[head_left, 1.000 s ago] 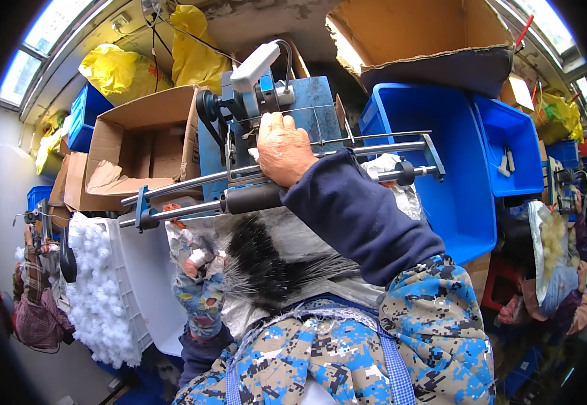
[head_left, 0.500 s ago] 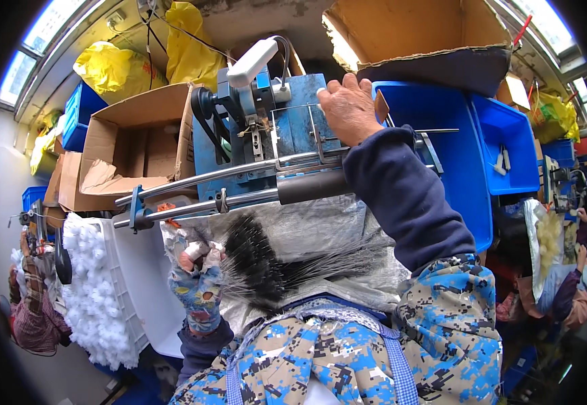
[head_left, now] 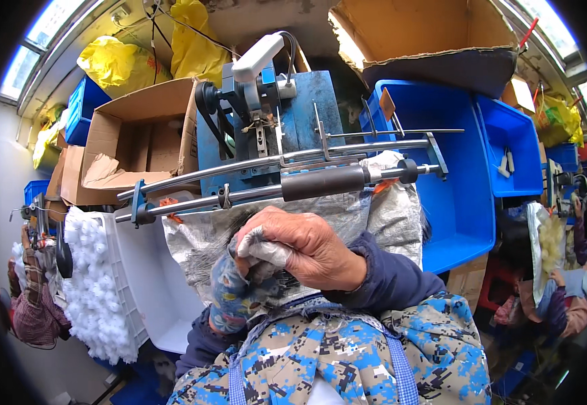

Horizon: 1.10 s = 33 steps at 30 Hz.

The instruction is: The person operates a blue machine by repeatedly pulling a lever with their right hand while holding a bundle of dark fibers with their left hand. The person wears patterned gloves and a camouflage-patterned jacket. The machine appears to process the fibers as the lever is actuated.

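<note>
My two hands meet in front of my lap, over a whitish sheet point(head_left: 192, 243). My left hand point(head_left: 251, 263), in a patterned blue sleeve cover and with pale wrapping on the fingers, is closed. Bare and curled, my right hand point(head_left: 317, 246) comes in from the right and presses its fingers and thumb together against the left fingers. Whatever is pinched between them is hidden or too small to name. Dark bristles point(head_left: 239, 221) show behind the hands, mostly covered by them. Just beyond stands a blue machine point(head_left: 320, 101) with metal rods and a dark roller point(head_left: 324, 183).
At left, a white tub point(head_left: 148, 283) stands beside a tray of white tufts point(head_left: 94, 290). Blue bins point(head_left: 459, 233) are at right. Cardboard boxes point(head_left: 141, 111) stand left of the machine and at the back. Other people work at both far sides.
My right hand has left the top of the machine and come down to my left hand. My left hand has moved right, in front of the bristles.
</note>
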Motion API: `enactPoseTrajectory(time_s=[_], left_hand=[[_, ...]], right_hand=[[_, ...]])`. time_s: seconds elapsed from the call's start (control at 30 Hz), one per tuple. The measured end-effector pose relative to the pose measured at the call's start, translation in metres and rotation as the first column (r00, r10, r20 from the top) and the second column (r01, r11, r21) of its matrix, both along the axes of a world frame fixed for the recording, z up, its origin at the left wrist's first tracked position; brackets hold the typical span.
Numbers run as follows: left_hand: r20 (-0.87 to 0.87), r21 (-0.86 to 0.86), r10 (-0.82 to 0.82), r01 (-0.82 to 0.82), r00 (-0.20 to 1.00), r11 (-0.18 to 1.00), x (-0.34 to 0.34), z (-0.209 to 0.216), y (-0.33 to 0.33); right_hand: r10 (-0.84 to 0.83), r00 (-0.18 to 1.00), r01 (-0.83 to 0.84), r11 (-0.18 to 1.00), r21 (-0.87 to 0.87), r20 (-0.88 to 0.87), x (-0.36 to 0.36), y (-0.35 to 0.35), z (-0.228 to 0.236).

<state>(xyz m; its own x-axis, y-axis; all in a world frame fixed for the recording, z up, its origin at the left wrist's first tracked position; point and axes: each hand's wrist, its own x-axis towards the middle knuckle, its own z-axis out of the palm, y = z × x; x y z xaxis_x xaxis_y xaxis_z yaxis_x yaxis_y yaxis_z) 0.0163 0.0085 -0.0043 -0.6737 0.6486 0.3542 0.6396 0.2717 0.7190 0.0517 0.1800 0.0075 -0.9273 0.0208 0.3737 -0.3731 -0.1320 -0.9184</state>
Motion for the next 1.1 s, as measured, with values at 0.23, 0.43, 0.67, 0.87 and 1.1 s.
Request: enactPoseTrajectory(time_s=[0.23, 0.43, 0.67, 0.87, 1.1], left_hand=[[-0.109, -0.401, 0.03, -0.072, 0.994, 0.913, -0.019, -0.018, -0.052], [-0.122, -0.54, 0.031, -0.092, 0.992, 0.837, -0.023, -0.042, -0.058], [0.053, -0.405, 0.147, -0.113, 0.988, 0.907, -0.024, -0.03, -0.059], [-0.15, -0.357, 0.039, -0.091, 0.988, 0.93, -0.025, -0.015, -0.045], [-0.131, -0.308, 0.04, -0.079, 0.991, 0.948, -0.021, -0.014, -0.042]], right_hand=[[-0.321, 0.946, 0.311, 0.937, 0.157, 0.039, -0.019, 0.089, 0.041], [-0.458, 0.849, 0.285, -0.027, 0.958, -0.265, -0.101, 0.097, -0.032], [-0.484, 0.842, 0.248, -0.045, 0.968, -0.238, -0.116, 0.1, -0.057], [-0.475, 0.84, 0.254, -0.082, 0.964, -0.262, -0.116, 0.101, -0.06], [-0.491, 0.839, 0.259, -0.021, 0.966, -0.235, -0.119, 0.102, -0.064]])
